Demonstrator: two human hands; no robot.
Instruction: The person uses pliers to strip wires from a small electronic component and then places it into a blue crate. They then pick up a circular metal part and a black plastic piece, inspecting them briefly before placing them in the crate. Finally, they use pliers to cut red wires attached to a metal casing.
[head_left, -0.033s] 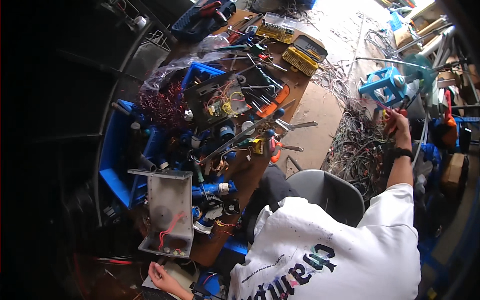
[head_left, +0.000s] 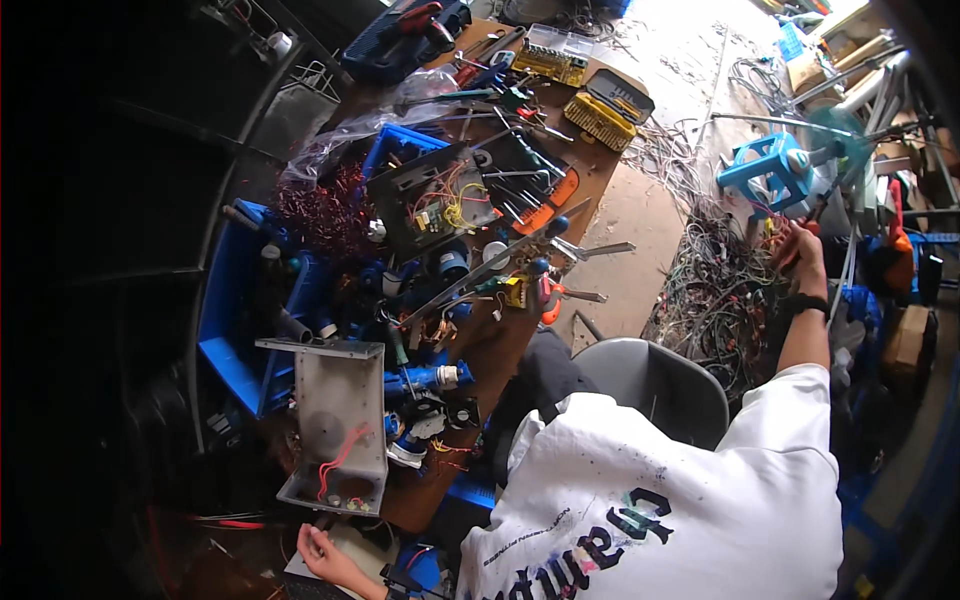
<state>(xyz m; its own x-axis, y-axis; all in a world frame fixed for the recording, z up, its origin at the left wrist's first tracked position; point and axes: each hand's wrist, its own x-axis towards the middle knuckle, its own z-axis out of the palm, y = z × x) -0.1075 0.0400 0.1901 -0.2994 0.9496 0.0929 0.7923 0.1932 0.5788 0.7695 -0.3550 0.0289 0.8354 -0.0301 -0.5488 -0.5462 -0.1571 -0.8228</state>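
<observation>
My right hand (head_left: 802, 255) reaches out at the right, its fingers wrapped round a red-handled tool that looks like pliers (head_left: 811, 228). Thin red and yellow wires (head_left: 770, 230) lie by the tool, beside a heap of tangled wires (head_left: 720, 290). A light blue plastic stool (head_left: 768, 175) stands just beyond. Low at the left, my left hand (head_left: 322, 556) has curled fingers; what they hold, if anything, I cannot make out. It is near the lower end of a grey metal housing (head_left: 345, 420) with red wires, and over a pale box-shaped device (head_left: 365, 545).
A brown workbench (head_left: 480, 375) carries an opened device with yellow wires (head_left: 440, 205), screwdrivers in an orange holder (head_left: 550, 205), yellow bit sets (head_left: 600, 120) and a blue bin (head_left: 225, 350). A grey chair (head_left: 660, 375) stands by it. Rods and pipes (head_left: 880, 80) crowd the far right.
My right hand has shifted slightly to the right with the red-handled tool, and the arm with it. My left hand stays in the same place.
</observation>
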